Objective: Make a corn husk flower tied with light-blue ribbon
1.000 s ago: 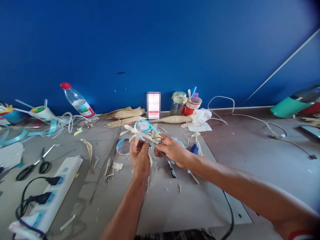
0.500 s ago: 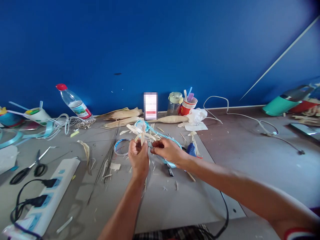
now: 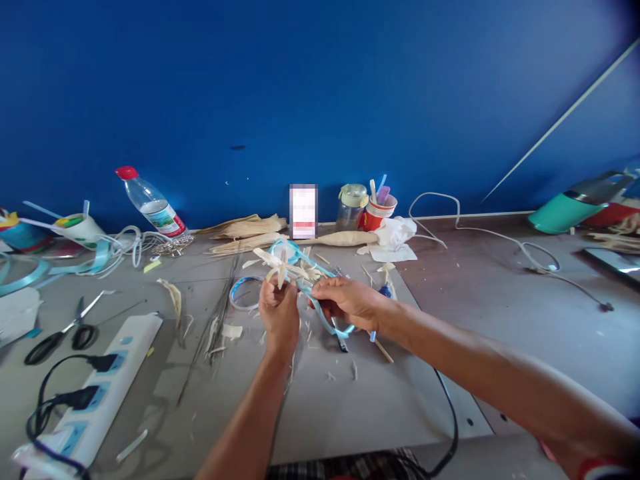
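My left hand is closed around the base of a pale dried-husk piece, its pointed petals standing up above the fingers. Just to the right, my right hand pinches a light blue ribbon between thumb and fingers. The ribbon runs from beside the left fingers through the right hand and loops down to the table. Behind the hands lies a roll of blue ribbon. A blue-and-white tape roll rests left of my left hand. My right hand partly hides a blue tool.
Thin wires and husk scraps litter the table. Scissors and a power strip lie left. A tilted bottle, phone-like screen, jar and red cups stand along the blue wall. A black cable crosses the front edge.
My right hand has shifted slightly right, away from the left, and the ribbon now shows stretched between them. My left hand keeps its hold on the husk piece. The view has shifted slightly.
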Available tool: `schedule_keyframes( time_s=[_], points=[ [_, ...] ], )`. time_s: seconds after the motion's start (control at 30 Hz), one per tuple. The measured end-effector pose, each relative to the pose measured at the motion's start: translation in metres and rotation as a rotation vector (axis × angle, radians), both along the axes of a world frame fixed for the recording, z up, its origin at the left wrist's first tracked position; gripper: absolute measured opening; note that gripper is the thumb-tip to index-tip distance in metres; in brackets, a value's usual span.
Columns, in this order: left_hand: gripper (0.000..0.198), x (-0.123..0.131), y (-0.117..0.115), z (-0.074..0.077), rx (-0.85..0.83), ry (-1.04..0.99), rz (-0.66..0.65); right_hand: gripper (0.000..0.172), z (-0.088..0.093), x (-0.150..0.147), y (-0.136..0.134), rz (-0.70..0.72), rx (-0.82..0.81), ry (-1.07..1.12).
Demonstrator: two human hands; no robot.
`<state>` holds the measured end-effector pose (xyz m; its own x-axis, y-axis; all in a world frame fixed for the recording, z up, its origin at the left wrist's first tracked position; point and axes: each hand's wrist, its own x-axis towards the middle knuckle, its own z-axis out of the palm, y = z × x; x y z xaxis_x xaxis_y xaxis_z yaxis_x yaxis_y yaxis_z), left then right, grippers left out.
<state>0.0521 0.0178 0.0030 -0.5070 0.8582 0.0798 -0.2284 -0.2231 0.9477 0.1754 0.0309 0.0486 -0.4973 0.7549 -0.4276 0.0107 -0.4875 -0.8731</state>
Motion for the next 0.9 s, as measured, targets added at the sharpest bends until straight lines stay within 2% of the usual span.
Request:
schedule_keyframes(
  time_s=[0.13,0.2,0.37,0.5,0.57,0.67,0.73,0.8,0.9],
  points=[
    [0.017,0.0,0.0,-0.003,0.031,-0.108,-0.077,0.02,-0.005,-0.001,0.001,0.032,-0.082,0.009],
    [0.017,-0.001,0.001,-0.007,0.02,-0.072,-0.061,0.02,-0.007,-0.002,0.001,0.026,-0.053,-0.02],
    [0.013,-0.004,0.002,-0.012,0.014,0.152,0.056,0.028,-0.006,0.001,0.001,0.047,0.192,-0.158],
    [0.01,-0.003,0.002,-0.009,0.006,0.202,0.058,0.03,0.004,0.007,-0.002,0.138,0.395,-0.333],
    [0.01,-0.001,0.002,-0.009,0.011,0.191,0.076,0.029,0.011,0.014,-0.003,0.186,0.578,-0.429],
    [0.013,0.002,0.003,-0.008,0.044,0.068,0.062,0.018,0.013,0.025,-0.002,0.113,1.078,-0.597],
    [0.015,0.004,0.003,-0.007,0.073,-0.043,0.001,0.022,0.008,0.03,0.001,0.046,1.477,-0.744],
    [0.017,0.006,0.002,-0.005,0.095,-0.117,-0.051,0.031,-0.002,0.03,0.004,0.067,1.796,-0.855],
    [0.019,0.007,0.001,-0.003,0.107,-0.182,-0.095,0.03,-0.016,0.021,0.011,0.111,2.077,-0.857]
  ],
)
